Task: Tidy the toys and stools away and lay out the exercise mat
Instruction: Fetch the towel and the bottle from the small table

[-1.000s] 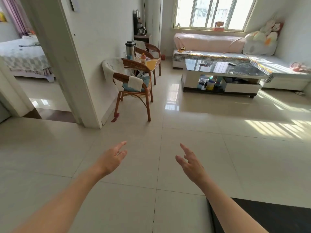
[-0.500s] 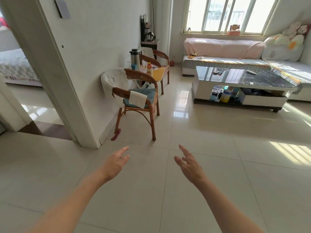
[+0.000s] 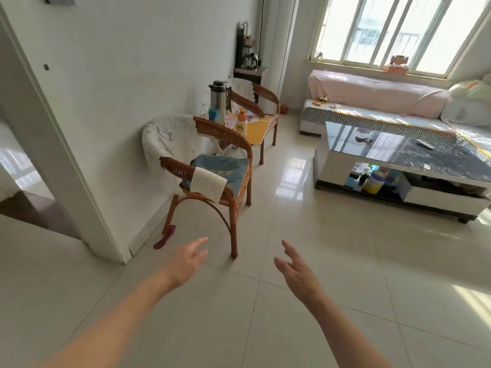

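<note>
Both my arms reach forward over the tiled floor. My left hand (image 3: 187, 262) is empty with its fingers relaxed, just short of the front leg of a wicker chair (image 3: 218, 179). My right hand (image 3: 297, 270) is empty too, fingers spread loosely, over bare floor. A small purple object (image 3: 165, 237) lies on the floor by the chair's back leg. Plush toys (image 3: 475, 87) sit at the far right end of the sofa (image 3: 372, 107). No mat or stool shows in this view.
A second wicker chair (image 3: 261, 102) and a small yellow table (image 3: 256, 131) with a thermos (image 3: 218, 98) stand along the wall. A glass-topped coffee table (image 3: 403, 160) is right of centre. A wall corner (image 3: 111, 235) and doorway are at left.
The view has advanced toward the wicker chair and turned left; the black mat at the bottom right has left the frame. Both hands stay open and extended.
</note>
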Available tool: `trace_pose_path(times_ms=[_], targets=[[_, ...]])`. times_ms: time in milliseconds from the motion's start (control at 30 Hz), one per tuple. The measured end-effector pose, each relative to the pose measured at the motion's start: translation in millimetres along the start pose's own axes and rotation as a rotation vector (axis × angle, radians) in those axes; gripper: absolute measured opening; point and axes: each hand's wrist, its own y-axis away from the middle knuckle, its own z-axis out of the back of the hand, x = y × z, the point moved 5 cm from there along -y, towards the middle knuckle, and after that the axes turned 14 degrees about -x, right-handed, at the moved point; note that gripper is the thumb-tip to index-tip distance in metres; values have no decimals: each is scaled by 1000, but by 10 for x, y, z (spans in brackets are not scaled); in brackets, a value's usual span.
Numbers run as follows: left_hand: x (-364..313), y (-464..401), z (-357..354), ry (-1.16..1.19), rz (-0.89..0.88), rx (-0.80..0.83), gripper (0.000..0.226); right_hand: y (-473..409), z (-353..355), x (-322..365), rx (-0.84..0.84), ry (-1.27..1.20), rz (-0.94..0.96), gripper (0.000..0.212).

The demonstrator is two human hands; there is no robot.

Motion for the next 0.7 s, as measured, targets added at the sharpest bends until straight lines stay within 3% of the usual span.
trace_pose_path(times_ms=[333, 700], targets=[[-762, -1896, -256, 1, 10, -1, 47, -1935, 161, 267, 33, -94, -48, 46], [-866, -3510, -505, -14, 261, -207, 49, -4193, -123, 271, 330, -61, -51, 36]])
